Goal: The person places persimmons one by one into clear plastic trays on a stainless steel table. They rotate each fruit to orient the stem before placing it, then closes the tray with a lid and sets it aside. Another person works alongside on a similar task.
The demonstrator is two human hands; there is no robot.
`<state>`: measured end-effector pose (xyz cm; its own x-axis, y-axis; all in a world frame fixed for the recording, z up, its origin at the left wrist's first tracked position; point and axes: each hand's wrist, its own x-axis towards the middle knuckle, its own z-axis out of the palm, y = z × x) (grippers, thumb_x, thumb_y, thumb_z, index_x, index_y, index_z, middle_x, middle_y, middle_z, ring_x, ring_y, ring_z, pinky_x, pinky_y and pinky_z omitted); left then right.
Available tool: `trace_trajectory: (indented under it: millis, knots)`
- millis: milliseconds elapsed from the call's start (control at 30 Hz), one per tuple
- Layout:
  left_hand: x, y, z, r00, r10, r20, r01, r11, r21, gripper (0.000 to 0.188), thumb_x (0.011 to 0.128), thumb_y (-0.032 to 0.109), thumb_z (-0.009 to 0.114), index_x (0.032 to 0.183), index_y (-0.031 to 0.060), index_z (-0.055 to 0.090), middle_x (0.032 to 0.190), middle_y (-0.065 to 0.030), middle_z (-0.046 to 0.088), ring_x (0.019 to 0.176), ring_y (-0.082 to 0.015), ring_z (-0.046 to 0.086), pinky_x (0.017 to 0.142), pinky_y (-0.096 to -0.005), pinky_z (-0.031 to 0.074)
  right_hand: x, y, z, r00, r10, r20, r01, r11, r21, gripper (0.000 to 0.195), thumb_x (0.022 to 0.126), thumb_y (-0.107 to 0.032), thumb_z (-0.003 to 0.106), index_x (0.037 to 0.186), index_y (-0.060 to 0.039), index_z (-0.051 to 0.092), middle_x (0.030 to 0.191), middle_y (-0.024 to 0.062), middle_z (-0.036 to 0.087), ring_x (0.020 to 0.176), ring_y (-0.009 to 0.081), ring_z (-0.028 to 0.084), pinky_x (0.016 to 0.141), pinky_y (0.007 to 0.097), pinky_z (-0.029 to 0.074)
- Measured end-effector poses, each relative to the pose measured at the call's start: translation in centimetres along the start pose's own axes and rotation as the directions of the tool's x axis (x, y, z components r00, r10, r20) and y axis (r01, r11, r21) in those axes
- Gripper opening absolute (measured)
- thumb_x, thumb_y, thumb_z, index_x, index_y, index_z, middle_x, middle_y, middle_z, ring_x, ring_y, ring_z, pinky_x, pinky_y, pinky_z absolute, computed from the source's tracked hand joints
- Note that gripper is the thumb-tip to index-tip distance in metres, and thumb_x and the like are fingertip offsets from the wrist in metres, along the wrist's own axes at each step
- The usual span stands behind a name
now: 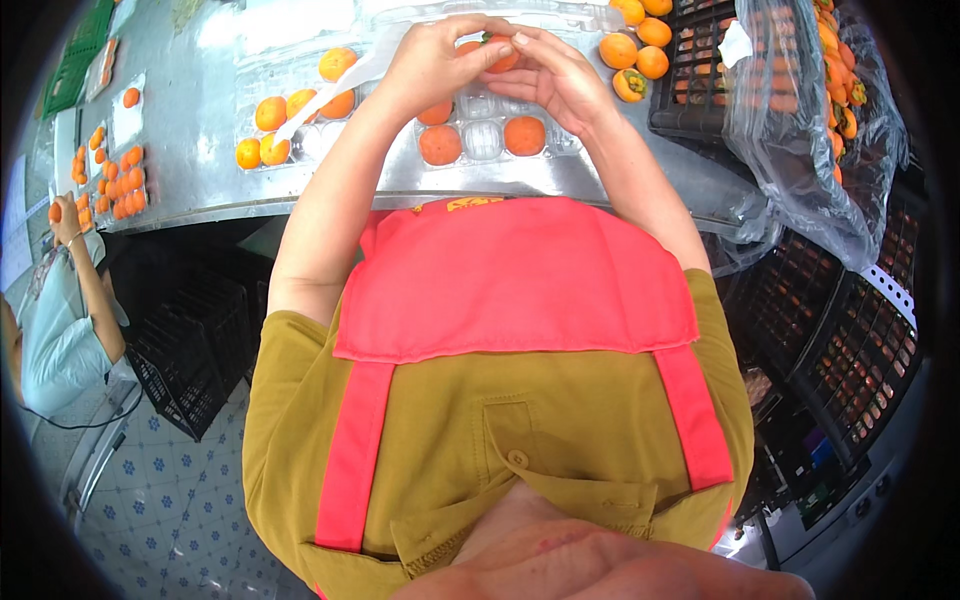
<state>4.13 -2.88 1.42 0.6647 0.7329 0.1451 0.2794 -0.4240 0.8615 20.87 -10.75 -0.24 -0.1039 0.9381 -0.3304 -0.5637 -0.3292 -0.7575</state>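
My left hand and my right hand meet above a clear plastic tray on a metal table. Between their fingers is an orange persimmon, its green calyx partly showing. The tray below has round cups; some hold persimmons, others none. A thin white strip runs slantwise from beside my left hand over the neighbouring fruit; whether that hand grips it is hidden. Left of my forearm, another clear tray carries several yellow-orange persimmons.
Loose persimmons lie right of my hands, beside a black plastic crate and a clear plastic liner. Stacked black crates stand at the right. At far left, a co-worker's hand holds a fruit near filled trays.
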Motion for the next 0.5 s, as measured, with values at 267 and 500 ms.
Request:
trace_trajectory:
  millis: [267, 500]
  knots:
    - [0.7, -1.0, -0.4, 0.995, -0.078, -0.056, 0.076, 0.997, -0.03, 0.019, 0.09, 0.021, 0.062, 0.098, 0.0063, 0.07, 0.092, -0.0039, 0.069, 0.085, -0.0109, 0.063, 0.076, -0.0271, 0.051, -0.7, 0.0, 0.0, 0.999, 0.044, 0.024, -0.044, 0.999, -0.018, 0.043, 0.092, -0.026, 0.056, 0.125, -0.0001, 0.047, 0.118, 0.0177, 0.055, 0.103, 0.0356, 0.061, 0.09, 0.0421, 0.051]
    - [1.5, -4.2, -0.8, 0.848, -0.529, -0.009, 0.513, 0.825, -0.238, 0.039, 0.085, 0.033, 0.065, 0.112, 0.0048, 0.063, 0.105, -0.0125, 0.065, 0.097, -0.0193, 0.06, 0.085, -0.0328, 0.049, -1.5, 0.1, -0.5, 0.999, -0.02, 0.042, 0.026, 0.99, -0.136, 0.039, 0.095, -0.028, 0.052, 0.127, -0.0055, 0.047, 0.118, 0.0143, 0.056, 0.101, 0.0296, 0.063, 0.087, 0.036, 0.053]
